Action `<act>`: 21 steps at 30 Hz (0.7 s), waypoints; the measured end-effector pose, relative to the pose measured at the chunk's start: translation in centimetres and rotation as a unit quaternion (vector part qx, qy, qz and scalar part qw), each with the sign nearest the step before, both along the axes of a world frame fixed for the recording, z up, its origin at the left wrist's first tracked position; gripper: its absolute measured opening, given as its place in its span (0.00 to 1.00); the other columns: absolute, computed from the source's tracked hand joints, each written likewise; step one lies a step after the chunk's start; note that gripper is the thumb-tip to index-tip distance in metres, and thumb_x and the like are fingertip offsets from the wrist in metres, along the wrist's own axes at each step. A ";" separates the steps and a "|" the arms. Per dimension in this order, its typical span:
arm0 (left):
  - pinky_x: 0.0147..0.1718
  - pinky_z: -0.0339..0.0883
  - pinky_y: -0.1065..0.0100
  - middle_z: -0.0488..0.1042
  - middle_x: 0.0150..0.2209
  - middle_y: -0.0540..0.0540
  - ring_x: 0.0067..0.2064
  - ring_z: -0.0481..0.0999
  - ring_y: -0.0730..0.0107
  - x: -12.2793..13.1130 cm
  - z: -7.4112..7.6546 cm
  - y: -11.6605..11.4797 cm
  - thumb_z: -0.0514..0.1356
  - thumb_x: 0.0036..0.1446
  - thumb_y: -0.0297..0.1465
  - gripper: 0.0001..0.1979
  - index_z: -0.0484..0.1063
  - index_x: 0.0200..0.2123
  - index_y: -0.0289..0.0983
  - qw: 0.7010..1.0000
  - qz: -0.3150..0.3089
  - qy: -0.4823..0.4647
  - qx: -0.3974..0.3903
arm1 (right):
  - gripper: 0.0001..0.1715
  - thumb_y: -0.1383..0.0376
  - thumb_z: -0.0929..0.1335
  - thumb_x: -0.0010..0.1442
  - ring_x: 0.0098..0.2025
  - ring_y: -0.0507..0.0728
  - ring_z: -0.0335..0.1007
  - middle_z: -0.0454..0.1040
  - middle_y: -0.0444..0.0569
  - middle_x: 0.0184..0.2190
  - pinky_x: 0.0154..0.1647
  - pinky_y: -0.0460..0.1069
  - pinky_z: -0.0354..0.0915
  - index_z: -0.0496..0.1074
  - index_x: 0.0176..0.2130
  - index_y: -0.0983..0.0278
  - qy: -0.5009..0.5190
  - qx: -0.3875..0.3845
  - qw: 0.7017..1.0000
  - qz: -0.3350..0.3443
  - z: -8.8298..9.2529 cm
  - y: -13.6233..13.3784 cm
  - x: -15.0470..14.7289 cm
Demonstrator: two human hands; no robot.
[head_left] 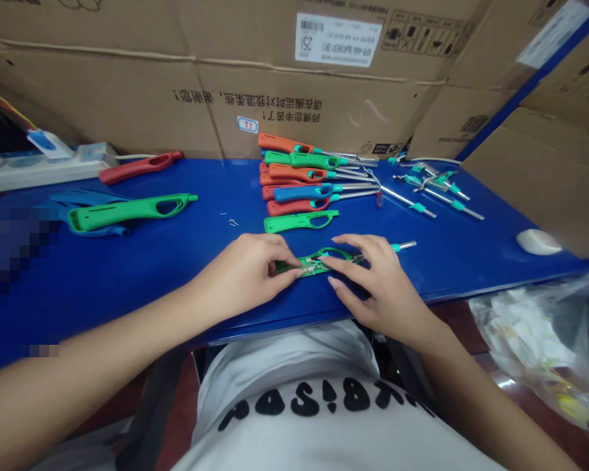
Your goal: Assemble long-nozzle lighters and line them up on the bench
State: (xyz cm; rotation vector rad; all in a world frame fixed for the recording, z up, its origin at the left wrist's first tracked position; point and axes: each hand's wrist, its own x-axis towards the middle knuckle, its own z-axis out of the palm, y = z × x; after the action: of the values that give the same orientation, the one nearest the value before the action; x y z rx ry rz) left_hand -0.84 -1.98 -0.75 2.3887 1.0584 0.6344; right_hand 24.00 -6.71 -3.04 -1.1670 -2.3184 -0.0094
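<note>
A green lighter casing (294,267), lying open side up near the table's front edge, is between my hands. Inside it sit a small clear part (307,267) and thin white wires; a metal tube (408,245) with a turquoise collar sticks out on the right. My left hand (243,271) pinches the casing's left end and the clear part with thumb and fingertips. Over the right half, my right hand (385,281) has its fingers apart, the index fingertip touching the inner parts. Just behind lies another green casing half (299,223).
Behind are stacked long-necked lighters (299,173) in several colours. Metal tube assemblies (442,190) lie back right, near a white rounded object (538,242). Green (127,212), blue and red (140,168) casings lie left, by a power strip (49,167). Cardboard (255,72) walls the back.
</note>
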 end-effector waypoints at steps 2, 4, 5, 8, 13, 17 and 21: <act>0.33 0.69 0.70 0.81 0.36 0.48 0.35 0.78 0.70 0.0 0.1 0.0 0.64 0.61 0.32 0.08 0.84 0.38 0.39 1.000 -0.001 0.001 0.000 | 0.18 0.63 0.68 0.66 0.64 0.69 0.61 0.64 0.54 0.66 0.60 0.69 0.62 0.75 0.55 0.54 -0.025 -0.021 0.999 0.022 0.1 0.0 -0.2; 0.34 0.69 0.69 0.81 0.37 0.47 0.36 0.79 0.68 0.0 0.1 -0.1 0.63 0.62 0.32 0.08 0.84 0.38 0.39 1.000 -0.004 0.004 0.001 | 0.19 0.63 0.67 0.67 0.66 0.69 0.58 0.61 0.53 0.69 0.62 0.71 0.60 0.75 0.56 0.53 -0.025 -0.041 0.998 0.036 0.0 0.1 -0.2; 0.33 0.69 0.69 0.81 0.37 0.47 0.36 0.79 0.68 0.0 0.1 -0.1 0.63 0.62 0.32 0.08 0.84 0.38 0.39 1.000 -0.005 0.006 0.003 | 0.19 0.62 0.67 0.67 0.67 0.68 0.58 0.60 0.53 0.69 0.63 0.71 0.59 0.75 0.56 0.53 -0.020 -0.053 0.998 0.037 0.0 0.1 -0.2; 0.32 0.68 0.70 0.80 0.36 0.47 0.35 0.79 0.69 0.0 0.2 -0.1 0.63 0.62 0.33 0.08 0.83 0.38 0.38 1.000 -0.010 0.013 0.007 | 0.19 0.62 0.67 0.68 0.70 0.68 0.55 0.58 0.53 0.71 0.64 0.71 0.59 0.76 0.56 0.53 0.002 -0.087 0.996 0.031 -0.1 0.1 -0.1; 0.31 0.69 0.71 0.80 0.35 0.47 0.32 0.77 0.71 -0.1 0.3 -0.1 0.64 0.61 0.33 0.08 0.83 0.39 0.38 1.000 -0.018 0.001 -0.001 | 0.21 0.63 0.67 0.68 0.70 0.67 0.55 0.57 0.52 0.71 0.66 0.69 0.57 0.72 0.59 0.52 0.042 -0.097 0.994 0.027 0.2 0.2 0.3; 0.32 0.69 0.70 0.79 0.37 0.47 0.30 0.75 0.73 -0.1 0.6 -0.4 0.64 0.61 0.34 0.08 0.82 0.40 0.37 0.999 -0.004 -0.015 0.035 | 0.13 0.65 0.68 0.66 0.57 0.64 0.70 0.74 0.54 0.53 0.58 0.63 0.65 0.75 0.50 0.57 0.104 -0.036 0.994 -0.020 0.4 0.6 1.7; 0.48 0.71 0.62 0.79 0.46 0.42 0.48 0.76 0.60 -0.4 0.9 0.2 0.59 0.66 0.35 0.12 0.79 0.47 0.37 0.991 -0.025 0.020 0.128 | 0.07 0.66 0.69 0.65 0.47 0.62 0.73 0.78 0.50 0.43 0.50 0.60 0.65 0.76 0.45 0.57 0.068 -0.010 0.997 -0.022 0.3 0.7 3.0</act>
State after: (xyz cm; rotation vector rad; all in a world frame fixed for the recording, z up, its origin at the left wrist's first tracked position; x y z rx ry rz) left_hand -1.28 -1.80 0.16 2.6484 0.9804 0.7475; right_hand 27.02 -6.05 -2.74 -1.1903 -2.1780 0.0760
